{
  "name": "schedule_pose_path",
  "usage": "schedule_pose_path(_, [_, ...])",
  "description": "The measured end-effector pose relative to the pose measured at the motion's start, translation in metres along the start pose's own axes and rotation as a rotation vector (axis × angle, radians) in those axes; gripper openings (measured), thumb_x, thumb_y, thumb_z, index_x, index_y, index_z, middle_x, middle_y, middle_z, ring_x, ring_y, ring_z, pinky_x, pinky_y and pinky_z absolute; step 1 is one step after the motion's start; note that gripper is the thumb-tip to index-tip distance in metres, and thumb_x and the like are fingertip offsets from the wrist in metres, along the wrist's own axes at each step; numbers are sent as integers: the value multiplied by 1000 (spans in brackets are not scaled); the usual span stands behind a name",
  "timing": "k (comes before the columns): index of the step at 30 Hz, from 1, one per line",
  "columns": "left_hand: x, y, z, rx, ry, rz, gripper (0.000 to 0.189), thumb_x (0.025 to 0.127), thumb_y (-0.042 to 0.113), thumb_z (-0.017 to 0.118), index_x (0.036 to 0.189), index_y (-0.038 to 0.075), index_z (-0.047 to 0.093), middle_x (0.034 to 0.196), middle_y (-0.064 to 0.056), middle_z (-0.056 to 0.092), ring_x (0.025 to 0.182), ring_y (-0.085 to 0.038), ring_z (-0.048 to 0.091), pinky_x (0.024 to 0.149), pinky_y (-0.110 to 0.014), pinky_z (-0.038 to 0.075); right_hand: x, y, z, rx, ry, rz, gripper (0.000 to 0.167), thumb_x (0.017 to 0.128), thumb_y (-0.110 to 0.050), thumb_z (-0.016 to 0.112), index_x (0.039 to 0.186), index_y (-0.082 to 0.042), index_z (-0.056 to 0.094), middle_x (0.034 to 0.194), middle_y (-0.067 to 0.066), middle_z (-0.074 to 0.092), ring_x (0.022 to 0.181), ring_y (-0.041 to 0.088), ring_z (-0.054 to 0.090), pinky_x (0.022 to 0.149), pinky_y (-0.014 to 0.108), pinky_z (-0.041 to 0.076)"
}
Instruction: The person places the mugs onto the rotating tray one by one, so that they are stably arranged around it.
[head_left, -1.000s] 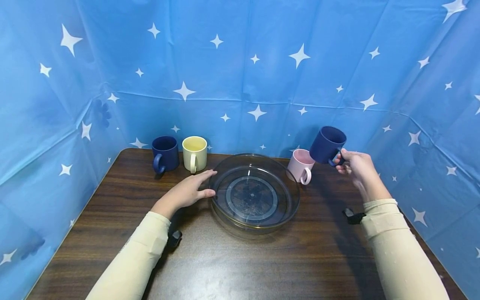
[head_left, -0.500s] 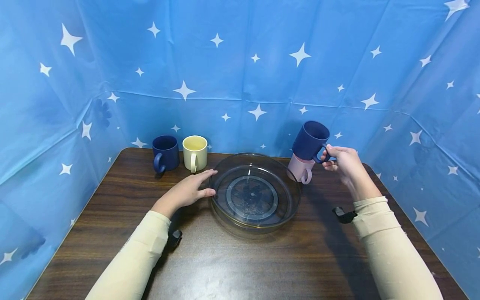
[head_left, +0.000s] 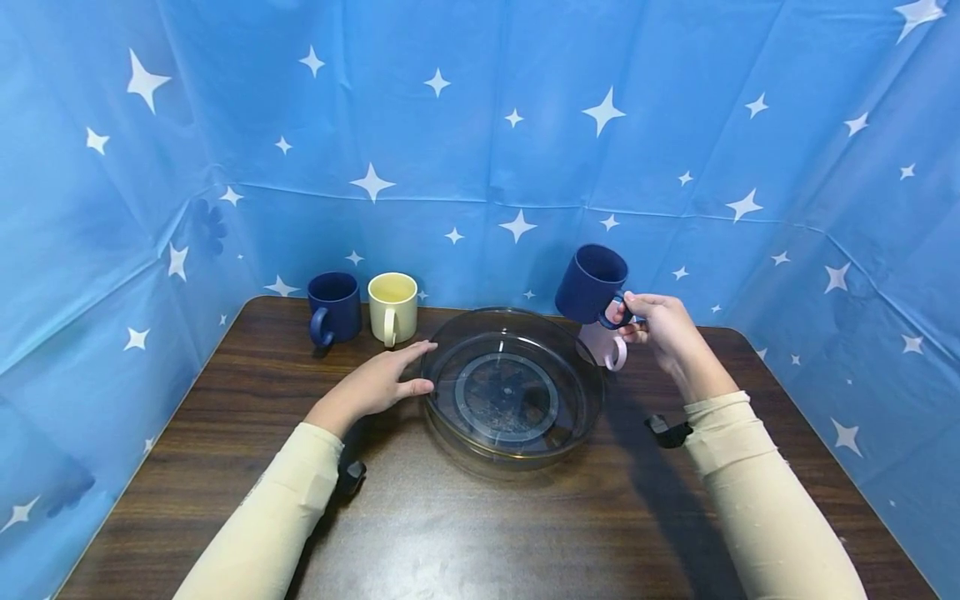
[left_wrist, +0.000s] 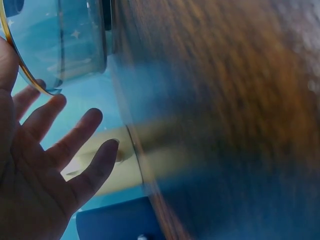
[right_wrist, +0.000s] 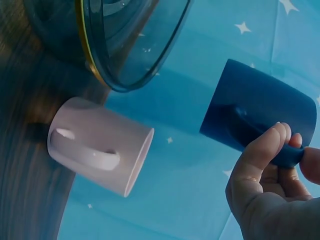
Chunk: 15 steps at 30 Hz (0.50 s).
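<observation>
My right hand grips the handle of a dark blue mug, held in the air and slightly tilted. In the right wrist view the raised blue mug is apart from the pink mug, which stands on the table. From the head view the blue mug partly hides that pink mug. A large clear glass bowl stands mid-table. At its left rim is my left hand, fingers spread and fairly straight; the left wrist view shows fingertips at the rim.
A second dark blue mug and a yellow mug stand upright at the back left of the brown wooden table. A blue curtain with white stars closes off the back and sides.
My right hand has carried the blue mug leftward, past above the pink mug towards the bowl's back right. The left hand has stayed at the bowl's rim.
</observation>
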<state>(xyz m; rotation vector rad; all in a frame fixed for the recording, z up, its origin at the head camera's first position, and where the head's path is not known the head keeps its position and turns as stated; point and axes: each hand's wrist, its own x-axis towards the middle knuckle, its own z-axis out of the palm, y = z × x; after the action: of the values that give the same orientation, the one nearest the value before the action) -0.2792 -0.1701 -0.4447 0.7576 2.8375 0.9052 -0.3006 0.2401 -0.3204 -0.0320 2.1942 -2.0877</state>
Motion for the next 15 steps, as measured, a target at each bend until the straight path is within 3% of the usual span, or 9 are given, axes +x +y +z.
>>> schedule_pose_path(8, [-2,-1,-1,-8,-3,4,66,101,32,65,157,11,38,159,-19,38,142,-41,42,115,-59,32,10,7,15,-44,-56,16,33,109,-14,45,83,-11,65,78,0,62,63,9,58,61,19,53])
schedule_pose_path(15, [-2,1,-2,-6,-1,11,67,100,35,65,156,10,39,159,-18,39,142,-40,42,115,-58,32,20,14,30,-108,-104,36,29,110,-16,42,93,0,57,80,1,60,63,7,59,63,20,53])
